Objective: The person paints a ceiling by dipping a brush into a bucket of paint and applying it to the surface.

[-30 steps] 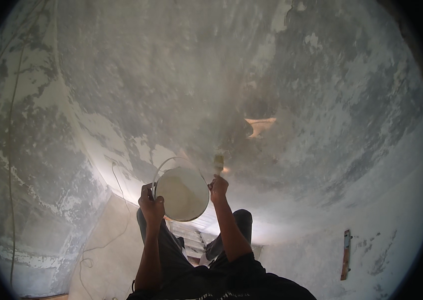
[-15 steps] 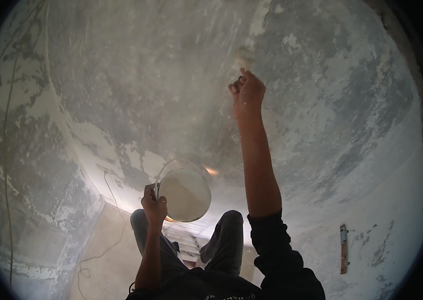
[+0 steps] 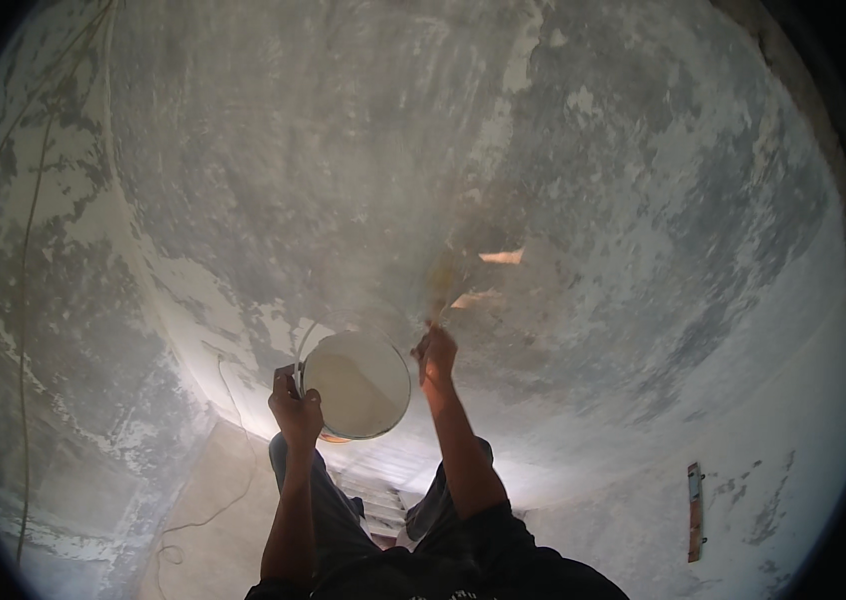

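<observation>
Wall-coating step, lower centre: left hand [image 3: 295,405] grips bucket [image 3: 356,385]; right hand [image 3: 436,355] clenches brush [image 3: 440,285] on wall [image 3: 343,180]; reloading likely due.

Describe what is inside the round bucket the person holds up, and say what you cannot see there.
The bucket, gripped by the left hand, is filled with smooth, pale cream liquid, probably paint. The liquid covers its bottom, so its depth stays hidden. The right hand holds a blurred brush beside the rim, against the wall.
</observation>
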A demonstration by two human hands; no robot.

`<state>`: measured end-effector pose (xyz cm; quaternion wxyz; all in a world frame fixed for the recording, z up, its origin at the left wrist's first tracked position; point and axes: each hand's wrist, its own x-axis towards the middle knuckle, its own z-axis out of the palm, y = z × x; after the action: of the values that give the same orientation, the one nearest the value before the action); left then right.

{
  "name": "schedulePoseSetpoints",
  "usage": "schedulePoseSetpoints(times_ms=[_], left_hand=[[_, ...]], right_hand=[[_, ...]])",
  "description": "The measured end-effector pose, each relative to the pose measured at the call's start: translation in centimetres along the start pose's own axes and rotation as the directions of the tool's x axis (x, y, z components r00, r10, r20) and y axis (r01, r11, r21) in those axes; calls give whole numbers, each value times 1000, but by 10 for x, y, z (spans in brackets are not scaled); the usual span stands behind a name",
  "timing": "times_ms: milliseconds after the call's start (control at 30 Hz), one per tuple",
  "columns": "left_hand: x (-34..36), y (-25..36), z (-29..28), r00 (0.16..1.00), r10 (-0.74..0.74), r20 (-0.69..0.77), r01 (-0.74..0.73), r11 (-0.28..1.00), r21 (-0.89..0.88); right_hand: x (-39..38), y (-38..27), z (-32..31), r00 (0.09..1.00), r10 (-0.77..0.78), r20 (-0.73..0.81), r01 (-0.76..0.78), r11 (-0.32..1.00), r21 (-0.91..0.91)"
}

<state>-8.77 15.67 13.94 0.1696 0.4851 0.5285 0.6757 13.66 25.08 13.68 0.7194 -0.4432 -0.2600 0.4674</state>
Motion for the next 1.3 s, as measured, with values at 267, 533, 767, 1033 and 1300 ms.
schedulePoseSetpoints(times_ms=[267, 533, 767, 1033, 1300], left_hand=[[6, 7, -21, 999, -11, -44, 12, 999, 39], [7, 3, -37, 997, -34, -62, 38, 997, 65], [6, 0, -37, 999, -16, -49, 19, 998, 66], [4, -9, -35, 997, -63, -40, 65, 996, 61], [6, -15, -53, 997, -66, -26, 68, 991, 111]], right_hand=[[4, 141, -48, 917, 314, -247, -321, 947, 14], [31, 33, 35, 956, 202, -213, -171, 973, 155], [-22, -104, 109, 976, -167, 137, 142, 974, 175], [19, -17, 55, 983, -166, 83, 153, 977, 146], [12, 160, 1, 962, 198, -186, -181, 978, 106]])
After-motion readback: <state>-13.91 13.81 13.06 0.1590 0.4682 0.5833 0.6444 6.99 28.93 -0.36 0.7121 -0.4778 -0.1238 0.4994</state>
